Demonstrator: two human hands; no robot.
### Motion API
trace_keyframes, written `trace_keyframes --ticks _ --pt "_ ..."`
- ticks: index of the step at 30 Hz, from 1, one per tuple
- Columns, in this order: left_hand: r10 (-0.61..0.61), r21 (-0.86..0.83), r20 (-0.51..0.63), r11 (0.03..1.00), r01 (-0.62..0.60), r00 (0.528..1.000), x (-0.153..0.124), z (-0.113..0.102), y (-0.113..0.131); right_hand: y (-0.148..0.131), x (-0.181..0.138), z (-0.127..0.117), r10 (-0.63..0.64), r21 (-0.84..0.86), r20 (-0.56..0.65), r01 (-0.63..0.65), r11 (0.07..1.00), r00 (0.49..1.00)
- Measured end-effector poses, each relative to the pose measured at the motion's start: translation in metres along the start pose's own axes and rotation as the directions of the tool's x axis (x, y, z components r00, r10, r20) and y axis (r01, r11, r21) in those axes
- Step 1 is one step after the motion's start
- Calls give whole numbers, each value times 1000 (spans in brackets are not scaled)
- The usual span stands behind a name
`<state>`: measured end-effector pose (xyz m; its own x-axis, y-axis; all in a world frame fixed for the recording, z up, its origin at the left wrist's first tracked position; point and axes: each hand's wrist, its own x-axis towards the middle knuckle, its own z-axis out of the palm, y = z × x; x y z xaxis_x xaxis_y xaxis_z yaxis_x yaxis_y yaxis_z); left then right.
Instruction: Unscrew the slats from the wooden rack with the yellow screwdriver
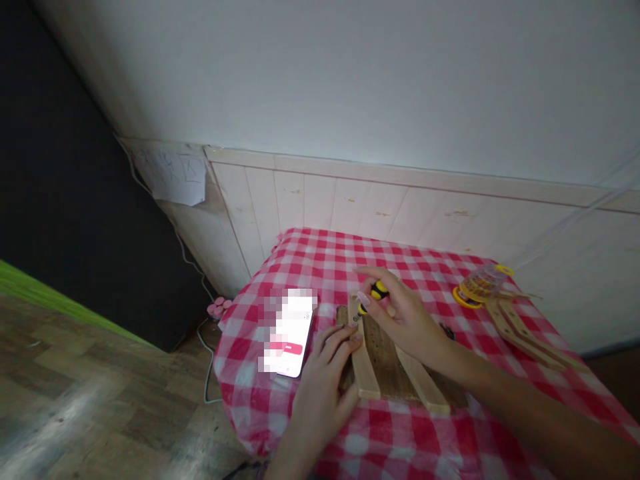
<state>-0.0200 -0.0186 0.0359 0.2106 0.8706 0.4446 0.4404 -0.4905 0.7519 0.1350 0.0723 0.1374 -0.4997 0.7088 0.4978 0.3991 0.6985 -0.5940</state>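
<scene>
My right hand (400, 313) grips a short screwdriver with a yellow and black handle (377, 292), its tip pointing down at the top of a pale wooden slat (364, 370). My left hand (325, 377) lies flat, fingers pressing on that slat's left side near the tip. The slat rests on a darker wooden board (385, 363), with a second pale slat (425, 387) angled across it under my right wrist.
A phone (293, 333) with a lit screen lies left of the board on the red and white checked tablecloth (310, 260). Several wooden pieces (520, 330) and a yellow-rimmed clear container (483, 283) sit at the table's right. A cable runs down the wall on the left.
</scene>
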Motion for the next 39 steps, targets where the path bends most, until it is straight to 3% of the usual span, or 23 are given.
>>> trace_keyframes --ticks 4,7,11,14,17,22,28,35,39 --pt "-13 -2 7 1000 13 1000 0 0 -1 0 4 2 131 83 4 -131 988 991" --pt "-9 -9 10 1000 9 1000 1 -1 0 -1 7 -1 104 61 65 -108 992 993" --pt "-2 -8 4 1000 2 1000 1 -1 1 0 10 -10 20 -202 79 -4 979 997" --pt "2 -5 3 1000 -2 1000 1 -1 1 -3 13 -19 -53 -452 114 99 887 992" --pt "-2 -9 6 1000 2 1000 1 -2 1 -9 16 -25 -104 -514 203 197 835 974" --pt "1 -14 10 1000 -1 1000 2 -2 1 -10 14 -29 -133 -418 215 214 883 968" --pt "-11 -3 6 1000 11 1000 2 -1 0 -11 9 -32 83 -118 165 -64 991 983" --pt "3 -3 -1 1000 -3 1000 2 -1 1 -6 7 -13 160 219 151 -191 957 976" --pt "-2 -11 6 1000 2 1000 2 -2 2 -6 8 -3 204 267 167 -243 933 965"
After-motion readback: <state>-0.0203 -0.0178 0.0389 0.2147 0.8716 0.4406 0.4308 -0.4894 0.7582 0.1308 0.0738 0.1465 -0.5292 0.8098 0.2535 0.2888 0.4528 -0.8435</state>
